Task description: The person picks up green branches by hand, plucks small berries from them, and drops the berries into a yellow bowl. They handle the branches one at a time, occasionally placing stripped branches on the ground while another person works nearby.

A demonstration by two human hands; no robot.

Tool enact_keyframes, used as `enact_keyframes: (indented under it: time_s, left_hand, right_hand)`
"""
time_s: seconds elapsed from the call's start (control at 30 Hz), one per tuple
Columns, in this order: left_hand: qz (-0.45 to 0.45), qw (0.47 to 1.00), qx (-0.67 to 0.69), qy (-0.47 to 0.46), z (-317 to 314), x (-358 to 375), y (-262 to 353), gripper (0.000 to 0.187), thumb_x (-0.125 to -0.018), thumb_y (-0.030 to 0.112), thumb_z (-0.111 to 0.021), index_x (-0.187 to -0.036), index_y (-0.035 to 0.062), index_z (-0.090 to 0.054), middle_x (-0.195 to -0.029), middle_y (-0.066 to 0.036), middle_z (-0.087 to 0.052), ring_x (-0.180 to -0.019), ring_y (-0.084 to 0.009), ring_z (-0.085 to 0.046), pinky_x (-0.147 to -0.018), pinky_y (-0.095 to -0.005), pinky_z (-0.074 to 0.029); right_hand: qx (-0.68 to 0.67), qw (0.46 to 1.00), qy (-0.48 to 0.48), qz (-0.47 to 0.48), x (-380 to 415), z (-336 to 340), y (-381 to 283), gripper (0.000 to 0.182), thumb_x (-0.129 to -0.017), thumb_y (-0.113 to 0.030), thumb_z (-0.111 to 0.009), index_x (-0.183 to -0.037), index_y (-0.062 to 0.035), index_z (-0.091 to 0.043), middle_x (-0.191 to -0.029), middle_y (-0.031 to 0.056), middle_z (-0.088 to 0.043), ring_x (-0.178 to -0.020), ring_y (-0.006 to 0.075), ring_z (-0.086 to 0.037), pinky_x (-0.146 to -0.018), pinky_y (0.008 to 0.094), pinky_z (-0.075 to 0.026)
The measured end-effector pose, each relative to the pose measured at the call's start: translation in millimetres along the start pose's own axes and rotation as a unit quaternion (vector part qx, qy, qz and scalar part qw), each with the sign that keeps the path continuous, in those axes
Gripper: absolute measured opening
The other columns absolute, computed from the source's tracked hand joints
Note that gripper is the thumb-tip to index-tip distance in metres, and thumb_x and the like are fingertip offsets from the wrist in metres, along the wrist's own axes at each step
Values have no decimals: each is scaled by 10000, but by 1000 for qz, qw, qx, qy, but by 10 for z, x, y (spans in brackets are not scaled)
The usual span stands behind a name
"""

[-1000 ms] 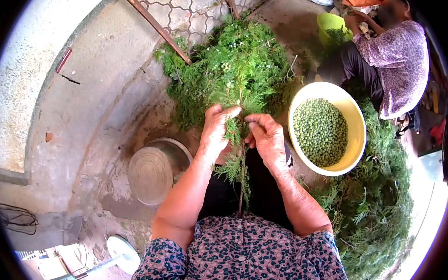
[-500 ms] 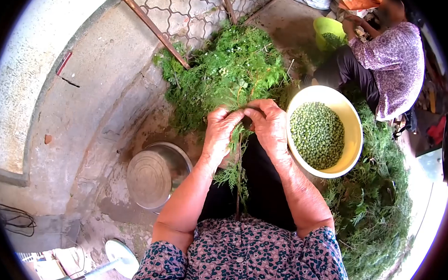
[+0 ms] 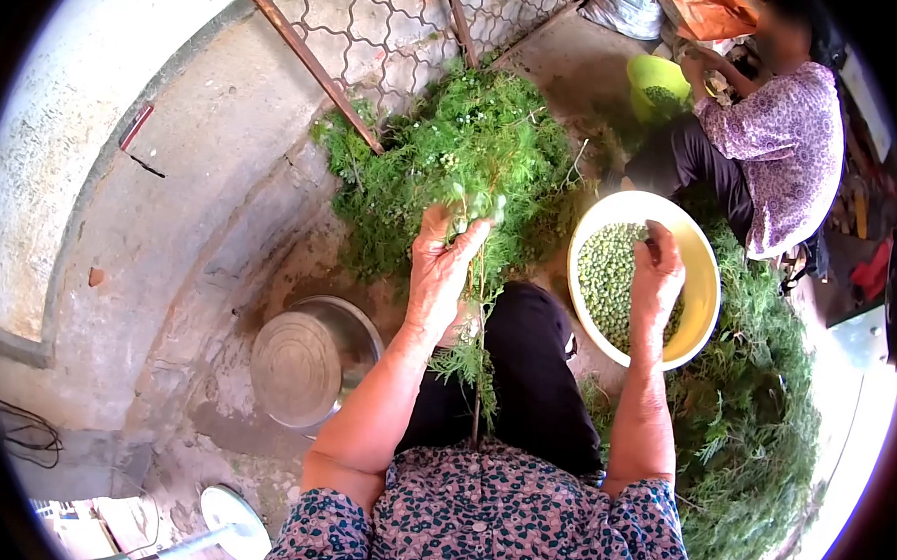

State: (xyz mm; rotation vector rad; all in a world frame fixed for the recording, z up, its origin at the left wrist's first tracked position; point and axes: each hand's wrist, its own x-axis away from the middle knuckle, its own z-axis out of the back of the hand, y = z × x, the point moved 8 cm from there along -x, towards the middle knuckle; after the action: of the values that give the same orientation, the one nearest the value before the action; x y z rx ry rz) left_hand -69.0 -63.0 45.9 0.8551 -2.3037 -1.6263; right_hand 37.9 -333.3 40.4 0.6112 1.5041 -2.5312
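My left hand (image 3: pixel 438 285) is closed around a leafy conifer sprig (image 3: pixel 480 366) whose thin brown stem runs down toward my lap. Small pale-green cones show at the sprig's top, just past my fingertips. Over the yellow tub (image 3: pixel 705 291) is my right hand (image 3: pixel 659 279), its fingers bent and a gap between thumb and forefinger. Nothing shows in that hand. Round green cones (image 3: pixel 609 277) cover the tub's inside, partly hidden by the hand. Beyond my left hand lies a heap of cut conifer branches (image 3: pixel 445 140).
A metal pot (image 3: pixel 299 369) lies on its side at left. More conifer greenery (image 3: pixel 753 423) spreads at right. Another person (image 3: pixel 775 144) sits at upper right beside a lime-green tub (image 3: pixel 650 74). A wire-mesh panel (image 3: pixel 369 26) and a concrete ledge (image 3: pixel 214 160) border the floor.
My right hand has left the sprig and moved right, over the yellow tub. My left hand stays near the same place, still holding the sprig.
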Motion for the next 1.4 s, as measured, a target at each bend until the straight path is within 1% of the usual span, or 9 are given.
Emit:
enact_keyframes:
  time_s: [0.17,0.3,0.5,0.83,0.9,1.03,1.17,1.3,1.4]
  left_hand:
    - [50,998,-36,-15,-29,31,-73,126,-833,81,-603,-944,45,-652,-802,-27,-649,-766,-103,-571,-745,-262,-431]
    - [68,996,3,-49,-102,30,-138,104,-821,60,-600,-903,18,-647,-745,-41,-626,-698,-115,-560,-695,-261,-431]
    - [90,993,25,-74,-169,51,-124,96,-785,83,-640,-858,23,-658,-725,-6,-619,-647,-80,-521,-631,-233,-410]
    - [98,994,43,-13,-145,91,-101,64,-757,40,-645,-820,27,-645,-717,-2,-607,-617,-72,-501,-587,-228,-399]
    - [132,984,119,-17,-150,81,-176,72,-747,24,-651,-818,34,-642,-718,-2,-605,-612,-80,-498,-569,-230,-394]
    - [115,992,36,-37,-167,103,-117,94,-767,43,-651,-849,9,-619,-722,-28,-597,-667,-113,-536,-663,-258,-429]
    - [113,993,5,-46,-163,108,-148,99,-797,85,-647,-855,5,-640,-740,-49,-617,-705,-125,-561,-744,-276,-434]
    - [101,989,-45,-94,-208,106,-175,101,-811,109,-642,-853,18,-655,-744,-41,-620,-693,-116,-553,-729,-270,-424]
    - [75,977,-155,-126,-240,115,-177,106,-820,134,-642,-841,32,-660,-718,-9,-603,-693,-93,-534,-663,-250,-402]
  right_hand:
    - [84,995,42,45,-39,213,98,334,-769,-14,-610,-1099,-53,-575,-933,116,-599,-816,225,-600,-724,311,-494]
    - [-281,938,-173,-105,290,-334,-457,275,-811,-28,-592,-1085,-56,-606,-812,34,-635,-619,86,-565,-565,212,-458]
    - [-506,792,-303,-156,539,-922,-932,419,-810,-78,-631,-1188,9,-473,-876,54,-574,-681,117,-568,-522,210,-438]
    - [-535,788,-248,-176,577,-1010,-904,137,-834,24,-555,-967,39,-581,-760,75,-610,-651,134,-597,-580,247,-509]
    - [-630,661,-262,-312,651,-1113,-764,138,-836,-23,-572,-967,17,-587,-763,70,-614,-634,145,-596,-580,261,-512]
    - [-701,591,-272,-291,567,-1019,-709,159,-841,-53,-570,-994,-9,-560,-827,69,-603,-685,169,-586,-603,282,-491]
    - [-690,606,-275,-285,545,-919,-672,176,-847,-73,-564,-1008,-11,-531,-858,69,-570,-726,183,-570,-636,285,-475]
    - [-667,644,-265,-265,511,-816,-719,121,-856,-119,-580,-936,-29,-565,-696,32,-542,-490,95,-455,-410,201,-315]
    - [-492,814,-246,-185,459,-649,-902,126,-849,-137,-598,-923,-37,-621,-580,-15,-502,-430,41,-359,-385,178,-235]
